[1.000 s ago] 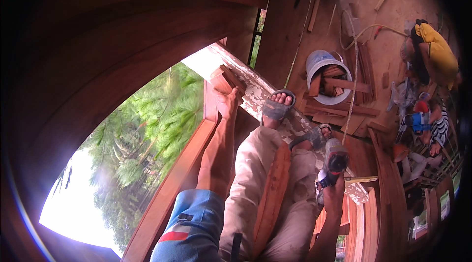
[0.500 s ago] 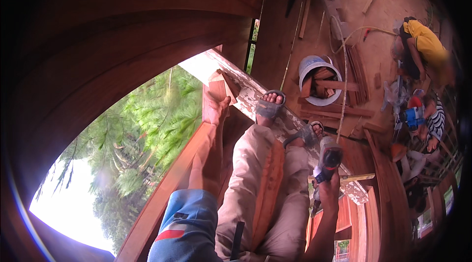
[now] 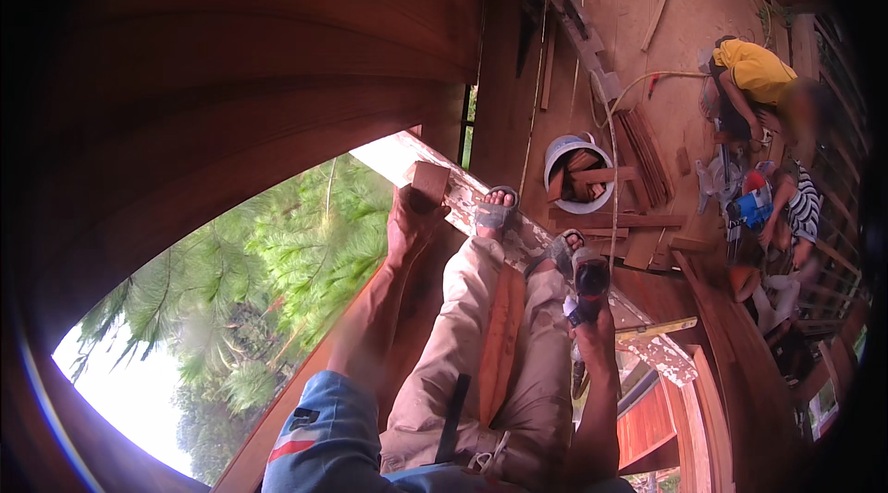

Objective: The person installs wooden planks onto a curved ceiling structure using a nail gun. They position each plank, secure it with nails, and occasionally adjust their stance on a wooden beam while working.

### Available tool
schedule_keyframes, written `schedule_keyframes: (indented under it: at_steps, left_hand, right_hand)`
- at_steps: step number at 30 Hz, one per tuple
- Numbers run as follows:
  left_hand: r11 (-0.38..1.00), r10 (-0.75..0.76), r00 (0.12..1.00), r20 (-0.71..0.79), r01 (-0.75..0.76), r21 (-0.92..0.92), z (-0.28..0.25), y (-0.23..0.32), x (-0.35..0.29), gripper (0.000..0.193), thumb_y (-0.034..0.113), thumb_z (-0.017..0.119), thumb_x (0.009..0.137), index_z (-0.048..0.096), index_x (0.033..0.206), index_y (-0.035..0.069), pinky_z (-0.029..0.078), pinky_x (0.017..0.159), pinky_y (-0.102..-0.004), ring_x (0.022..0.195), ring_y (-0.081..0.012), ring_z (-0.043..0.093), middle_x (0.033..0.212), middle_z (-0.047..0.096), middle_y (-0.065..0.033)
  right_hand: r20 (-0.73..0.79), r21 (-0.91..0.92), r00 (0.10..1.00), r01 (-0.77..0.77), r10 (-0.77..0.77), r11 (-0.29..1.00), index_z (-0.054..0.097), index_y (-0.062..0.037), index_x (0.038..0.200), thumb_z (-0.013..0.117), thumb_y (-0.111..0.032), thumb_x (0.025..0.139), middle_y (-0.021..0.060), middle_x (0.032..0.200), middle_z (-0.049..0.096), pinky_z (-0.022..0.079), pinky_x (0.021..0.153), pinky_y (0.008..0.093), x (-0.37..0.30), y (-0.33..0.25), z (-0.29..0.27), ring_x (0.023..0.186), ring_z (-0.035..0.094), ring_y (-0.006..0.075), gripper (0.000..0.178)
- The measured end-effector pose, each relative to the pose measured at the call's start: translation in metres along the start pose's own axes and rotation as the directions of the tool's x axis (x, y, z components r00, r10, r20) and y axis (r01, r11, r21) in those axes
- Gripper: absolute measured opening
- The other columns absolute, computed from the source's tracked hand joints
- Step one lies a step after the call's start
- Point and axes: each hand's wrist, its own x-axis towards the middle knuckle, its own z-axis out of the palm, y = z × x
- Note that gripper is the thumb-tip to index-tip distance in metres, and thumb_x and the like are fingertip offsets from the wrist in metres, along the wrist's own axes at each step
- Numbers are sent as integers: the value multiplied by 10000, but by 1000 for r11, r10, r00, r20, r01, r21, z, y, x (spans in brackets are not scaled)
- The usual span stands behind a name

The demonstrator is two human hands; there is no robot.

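My left hand (image 3: 411, 232) is wrapped around a short reddish wooden block (image 3: 429, 182), lifted with its end facing up beside the worn, paint-flaked beam (image 3: 529, 232). In my right hand (image 3: 597, 334) is a handheld power tool (image 3: 592, 280) with a dark, rounded head and a light hose or cord rising from near it. The tool's exact kind is hard to make out. It sits just right of my right sandal (image 3: 552, 251), while the left sandal (image 3: 497, 212) stands on the beam, close to the block.
A white bucket (image 3: 553, 153) of wood offcuts stands beyond my feet, with stacked boards (image 3: 645, 155) beside it. At right, one person in yellow (image 3: 754, 69) bends down, near another person in stripes (image 3: 803, 206) and a blue power tool (image 3: 754, 206). Foliage (image 3: 314, 243) shows through the opening at left.
The block in my left hand has turned so its end faces up, and the hand has rolled over with it. My right hand and the tool have shifted slightly left in the picture.
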Motion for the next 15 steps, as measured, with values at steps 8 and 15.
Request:
schedule_keyframes:
  at_steps: [8,15]
  left_hand:
    - [918,85,996,-11,-82,-388,-113,144,-83,453,304,768,866,572,1136,-3,510,787,-315,892,-128,592,981,639,-43]
    - [530,307,943,-129,-281,-800,-220,270,-178,263,192,643,960,580,1146,16,518,784,-305,907,-118,601,972,641,-61]
  right_hand:
    - [38,-52,978,208,-207,977,553,-93,1297,696,-260,907,81,1015,635,475,833,349,-81,-62,-11,891,602,203,448]
    - [121,76,937,322,-329,944,543,-110,1229,664,-181,887,-3,759,524,378,492,281,-140,-104,-23,567,462,82,370]
